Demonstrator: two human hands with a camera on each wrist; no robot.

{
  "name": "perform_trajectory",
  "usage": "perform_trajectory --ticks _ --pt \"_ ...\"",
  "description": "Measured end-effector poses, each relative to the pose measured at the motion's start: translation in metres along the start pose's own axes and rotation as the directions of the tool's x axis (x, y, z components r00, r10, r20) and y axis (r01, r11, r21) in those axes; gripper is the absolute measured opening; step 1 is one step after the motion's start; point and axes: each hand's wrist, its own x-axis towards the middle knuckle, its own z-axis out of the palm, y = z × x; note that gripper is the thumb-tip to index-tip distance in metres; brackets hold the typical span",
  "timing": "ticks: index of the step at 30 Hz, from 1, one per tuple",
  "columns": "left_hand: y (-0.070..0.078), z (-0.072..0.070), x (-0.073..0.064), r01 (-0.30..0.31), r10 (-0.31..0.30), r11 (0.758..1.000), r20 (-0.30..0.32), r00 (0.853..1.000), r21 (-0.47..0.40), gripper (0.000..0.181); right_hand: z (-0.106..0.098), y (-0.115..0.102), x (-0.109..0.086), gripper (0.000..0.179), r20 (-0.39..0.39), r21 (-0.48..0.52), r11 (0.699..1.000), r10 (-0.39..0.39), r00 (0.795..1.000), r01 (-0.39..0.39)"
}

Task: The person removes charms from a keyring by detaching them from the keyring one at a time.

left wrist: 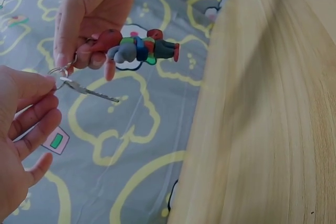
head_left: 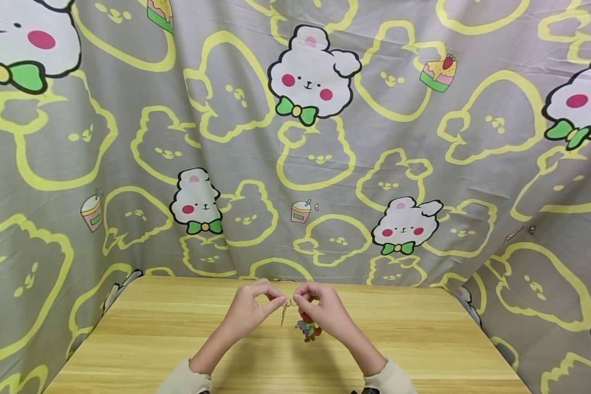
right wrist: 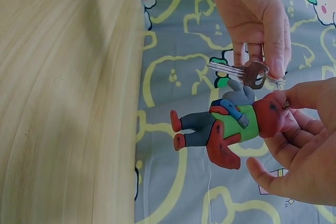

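Note:
Both hands meet above the wooden table in the head view. My left hand (head_left: 250, 307) pinches a metal key ring (left wrist: 59, 72) between thumb and finger, and a silver key (right wrist: 236, 71) hangs from it. My right hand (head_left: 325, 310) pinches the metal chain end of a figurine keychain (right wrist: 233, 121) right beside that ring. The figurine has a red head, a green vest, dark grey trousers, red feet and a red tail, with a grey shape at its front. It dangles below the right fingers. Where ring and chain meet, the fingertips partly cover them.
The light wooden table (head_left: 143, 339) lies beneath the hands. Behind it and at both sides hangs a grey cloth (head_left: 256, 164) printed with yellow outlines and white cartoon animals.

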Motion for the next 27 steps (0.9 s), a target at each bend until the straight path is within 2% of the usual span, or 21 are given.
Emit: perform_trajectory --ticks 7,14,20,27 --pt "-0.0027 0.0035 0.0008 -0.01 0.008 0.999 -0.059 0.998 -0.036 0.008 0.0004 -0.0038 -0.0006 0.012 0.016 -0.019 1.0 -0.009 1.0 0.01" --pt "-0.0046 0.0065 0.0001 0.005 -0.009 0.999 -0.088 0.996 -0.051 0.008 0.003 -0.0011 -0.0006 0.01 0.037 0.002 0.999 -0.038 0.999 0.038" --pt "-0.0037 0.0062 0.0004 0.025 -0.029 0.999 -0.08 0.996 -0.046 0.006 0.0021 -0.0013 -0.0001 0.011 0.046 -0.003 1.0 -0.012 0.999 0.013" --pt "-0.0032 0.0016 0.0002 0.039 -0.04 0.999 -0.018 0.999 -0.036 0.008 -0.0009 -0.0048 0.0005 0.016 0.047 -0.062 0.998 -0.012 0.999 0.015"
